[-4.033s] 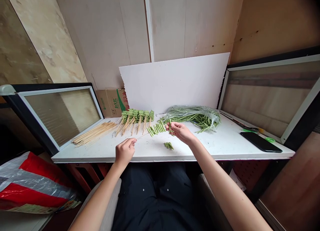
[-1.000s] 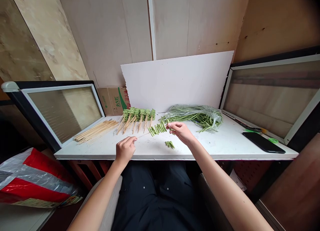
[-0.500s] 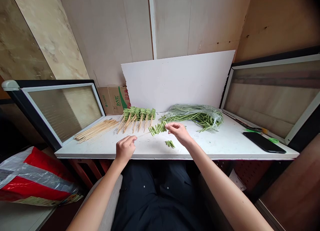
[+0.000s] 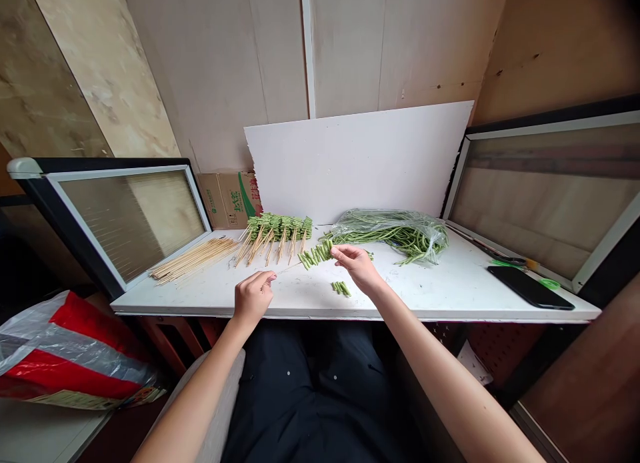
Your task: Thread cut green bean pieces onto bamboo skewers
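My left hand [image 4: 253, 297] is closed round the lower end of a thin bamboo skewer [image 4: 290, 268], held at a slant above the white table. Several short green bean pieces [image 4: 315, 255] sit side by side along its upper part. My right hand [image 4: 358, 267] pinches a bean piece at the far end of that row, its fingers covering the skewer's tip. Below it, a few cut bean pieces [image 4: 341, 289] lie loose on the table. Behind my hands are stacked finished bean skewers [image 4: 280, 227], sticks pointing toward me. Left of them lies a spread of bare bamboo skewers [image 4: 193, 259].
A clear plastic bag of long green beans [image 4: 400, 233] lies at the back, right of centre. A black phone [image 4: 530, 287] rests near the right edge, with scissors [image 4: 493, 253] behind it. A cardboard box [image 4: 227, 199] and white board [image 4: 360, 163] stand behind; framed panels flank the table.
Both hands keep their hold on the skewer and bean pieces, with hardly any movement. The whole view has shifted very slightly.
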`<state>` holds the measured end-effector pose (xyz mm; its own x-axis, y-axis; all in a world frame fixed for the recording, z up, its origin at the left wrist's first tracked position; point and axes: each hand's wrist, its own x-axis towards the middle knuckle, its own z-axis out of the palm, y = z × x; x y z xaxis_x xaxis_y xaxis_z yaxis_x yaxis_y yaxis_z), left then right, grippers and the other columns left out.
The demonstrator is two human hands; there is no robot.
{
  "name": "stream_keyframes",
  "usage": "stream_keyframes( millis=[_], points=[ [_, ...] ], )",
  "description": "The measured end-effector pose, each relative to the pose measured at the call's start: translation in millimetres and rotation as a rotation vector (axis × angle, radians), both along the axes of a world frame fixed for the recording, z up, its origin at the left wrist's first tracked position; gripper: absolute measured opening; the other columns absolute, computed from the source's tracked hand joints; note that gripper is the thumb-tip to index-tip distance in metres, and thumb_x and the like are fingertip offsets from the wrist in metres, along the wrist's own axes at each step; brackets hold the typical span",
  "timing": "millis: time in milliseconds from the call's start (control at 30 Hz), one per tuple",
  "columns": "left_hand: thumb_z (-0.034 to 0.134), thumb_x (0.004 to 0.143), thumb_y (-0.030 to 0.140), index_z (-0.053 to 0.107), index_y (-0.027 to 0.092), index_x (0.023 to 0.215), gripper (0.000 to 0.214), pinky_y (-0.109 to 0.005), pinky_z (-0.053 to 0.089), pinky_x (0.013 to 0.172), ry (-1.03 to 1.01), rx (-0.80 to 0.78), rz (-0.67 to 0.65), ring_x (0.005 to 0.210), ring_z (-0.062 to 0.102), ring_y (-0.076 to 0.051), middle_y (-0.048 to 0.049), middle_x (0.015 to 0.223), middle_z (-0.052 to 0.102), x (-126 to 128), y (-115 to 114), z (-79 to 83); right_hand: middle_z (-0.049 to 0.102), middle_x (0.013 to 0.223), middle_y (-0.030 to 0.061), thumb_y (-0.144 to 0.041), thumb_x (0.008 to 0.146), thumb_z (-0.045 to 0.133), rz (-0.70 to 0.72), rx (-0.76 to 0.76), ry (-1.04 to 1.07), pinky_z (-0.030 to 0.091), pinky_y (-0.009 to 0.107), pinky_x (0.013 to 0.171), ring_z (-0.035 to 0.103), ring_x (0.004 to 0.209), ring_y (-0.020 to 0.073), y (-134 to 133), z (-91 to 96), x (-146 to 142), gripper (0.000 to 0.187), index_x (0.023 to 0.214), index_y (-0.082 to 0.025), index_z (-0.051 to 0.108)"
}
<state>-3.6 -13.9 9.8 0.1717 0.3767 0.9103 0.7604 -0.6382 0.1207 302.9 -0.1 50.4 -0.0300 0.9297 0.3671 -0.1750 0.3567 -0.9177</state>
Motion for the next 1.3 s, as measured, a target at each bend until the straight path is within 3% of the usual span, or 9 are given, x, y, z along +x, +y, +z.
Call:
stream_keyframes(
  millis=[133,267,433,567,700,833,967,1033,1300],
  points=[
    [0.045,0.072,-0.007,0.075,0.021,0.086,0.043,-0.024,0.056,0.069,-0.001,-0.033,0.009,0.072,0.077,-0.018,-0.0015,0.081,0.080,-3,3,-3.0,0.077,0.098,0.0070,-0.061,0.074,0.087,-0.022,0.011,-0.083,0.051,0.036,0.081,0.065,0.094,0.0229,0,2.3,2,0.042,0.090,-0.023,0.081],
    [0.046,0.073,-0.006,0.076,0.021,0.087,0.043,-0.025,0.057,0.070,-0.021,-0.055,0.017,0.073,0.077,-0.018,-0.0013,0.082,0.080,-6,7,-5.0,0.079,0.115,0.0102,-0.068,0.085,0.075,-0.047,0.069,-0.215,0.054,0.037,0.083,0.069,0.107,0.0277,3,3.2,14,0.046,0.097,-0.024,0.081],
    [0.048,0.077,-0.003,0.077,0.022,0.087,0.039,-0.027,0.058,0.072,-0.049,-0.066,0.035,0.074,0.077,-0.020,-0.0023,0.083,0.081,-10,10,-6.6,0.080,0.118,0.0124,-0.061,0.087,0.075,-0.009,0.121,-0.666,0.056,0.040,0.088,0.073,0.105,0.0304,9,-0.4,47,0.042,0.104,-0.023,0.083],
    [0.049,0.077,-0.002,0.077,0.022,0.088,0.039,-0.027,0.058,0.072,-0.042,-0.068,0.045,0.075,0.078,-0.020,-0.0021,0.084,0.081,-12,11,-8.1,0.082,0.096,0.0134,-0.056,0.085,0.078,0.026,-0.138,-1.142,0.055,0.037,0.074,0.075,0.086,0.0299,13,-10.4,57,0.035,0.089,-0.022,0.085],
    [0.048,0.075,-0.004,0.077,0.021,0.089,0.041,-0.026,0.057,0.071,-0.020,-0.054,0.044,0.077,0.078,-0.020,-0.0016,0.084,0.081,-12,11,-9.0,0.082,0.101,0.0136,-0.056,0.079,0.083,-0.003,-0.281,-1.344,0.053,0.033,0.070,0.075,0.087,0.0289,16,-19.6,51,0.037,0.090,-0.021,0.086],
    [0.047,0.075,-0.003,0.077,0.022,0.089,0.041,-0.025,0.057,0.070,-0.009,-0.064,0.053,0.076,0.078,-0.020,-0.0017,0.084,0.081,-11,10,-8.2,0.082,0.090,0.0122,-0.056,0.071,0.088,0.011,-0.262,-1.282,0.052,0.031,0.065,0.073,0.077,0.0253,22,-28.6,50,0.036,0.082,-0.021,0.086],
    [0.048,0.075,-0.004,0.077,0.021,0.089,0.041,-0.025,0.056,0.069,-0.007,-0.060,0.053,0.074,0.077,-0.019,-0.0021,0.081,0.080,-9,9,-7.4,0.076,0.067,0.0102,-0.051,0.059,0.096,-0.015,-0.167,-1.036,0.047,0.033,0.054,0.064,0.057,0.0215,29,-35.2,56,0.032,0.060,-0.023,0.079],
    [0.048,0.076,-0.003,0.077,0.021,0.089,0.040,-0.025,0.056,0.069,-0.004,-0.055,0.047,0.075,0.077,-0.020,-0.0024,0.083,0.080,-9,9,-7.3,0.075,0.063,0.0098,-0.051,0.060,0.095,-0.009,-0.103,-0.892,0.044,0.033,0.051,0.062,0.054,0.0209,29,-32.7,59,0.033,0.056,-0.024,0.077],
    [0.047,0.074,-0.004,0.076,0.022,0.089,0.042,-0.025,0.056,0.069,-0.015,-0.078,0.049,0.074,0.077,-0.019,-0.0018,0.080,0.080,-8,8,-7.3,0.078,0.090,0.0100,-0.067,0.073,0.085,0.035,-0.103,-0.317,0.052,0.033,0.070,0.070,0.083,0.0221,13,-1.1,52,0.053,0.094,-0.019,0.078]
  ],
)
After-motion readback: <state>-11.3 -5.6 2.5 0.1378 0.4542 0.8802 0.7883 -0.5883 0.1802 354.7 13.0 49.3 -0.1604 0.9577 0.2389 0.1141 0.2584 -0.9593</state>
